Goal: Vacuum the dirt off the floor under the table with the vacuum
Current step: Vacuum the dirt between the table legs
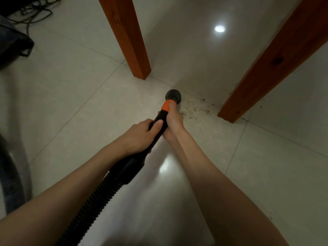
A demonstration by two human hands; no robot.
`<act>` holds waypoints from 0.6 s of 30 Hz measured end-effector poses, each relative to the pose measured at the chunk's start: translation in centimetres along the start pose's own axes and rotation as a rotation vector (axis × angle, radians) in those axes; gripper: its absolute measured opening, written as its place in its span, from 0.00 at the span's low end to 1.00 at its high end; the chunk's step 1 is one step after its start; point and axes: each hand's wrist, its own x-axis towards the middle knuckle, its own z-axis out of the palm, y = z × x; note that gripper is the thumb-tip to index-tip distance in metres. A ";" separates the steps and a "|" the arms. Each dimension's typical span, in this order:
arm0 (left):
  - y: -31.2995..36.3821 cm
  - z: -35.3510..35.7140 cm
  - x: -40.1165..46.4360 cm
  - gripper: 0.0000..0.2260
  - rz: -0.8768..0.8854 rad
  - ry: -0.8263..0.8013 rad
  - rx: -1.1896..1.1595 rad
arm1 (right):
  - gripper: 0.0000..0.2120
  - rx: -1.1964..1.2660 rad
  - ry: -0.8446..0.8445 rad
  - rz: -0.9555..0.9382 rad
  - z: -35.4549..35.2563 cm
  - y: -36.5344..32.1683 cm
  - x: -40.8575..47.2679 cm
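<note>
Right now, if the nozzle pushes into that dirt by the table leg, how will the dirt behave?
The dirt looks like loose dry crumbs, so it would probably scatter rather than clump. The tile floor is glossy, so bits likely slide easily. Some lie against the table leg, where the round nozzle may push them into the corner.

Two wooden table legs (127, 38) stood on the tiled floor (71, 96), one left of the round black nozzle (173, 95) and the other (273, 63) to its right. There was one nozzle, with one orange collar (166, 107) just behind it and one ribbed black hose (92, 203) trailing back from that. Two hands held the wand behind the nozzle: the left hand (140, 135) and the right hand (174, 121). One patch of scattered crumbs (193, 110) lay just right of the nozzle. One tangle of dark cord (33, 9) lay far to its left.
</note>
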 end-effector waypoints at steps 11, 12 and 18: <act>0.4 -0.6 1.9 0.17 0.043 -0.091 -0.131 | 0.17 -0.015 0.037 -0.046 -0.2 -1.5 0.3; 0.4 -0.6 1.9 0.17 0.043 -0.090 -0.132 | 0.17 -0.016 0.036 -0.048 -0.1 -1.5 0.3; 1.6 0.1 2.0 0.17 0.060 -0.094 -0.098 | 0.18 -0.006 0.049 -0.061 -1.1 -2.1 0.2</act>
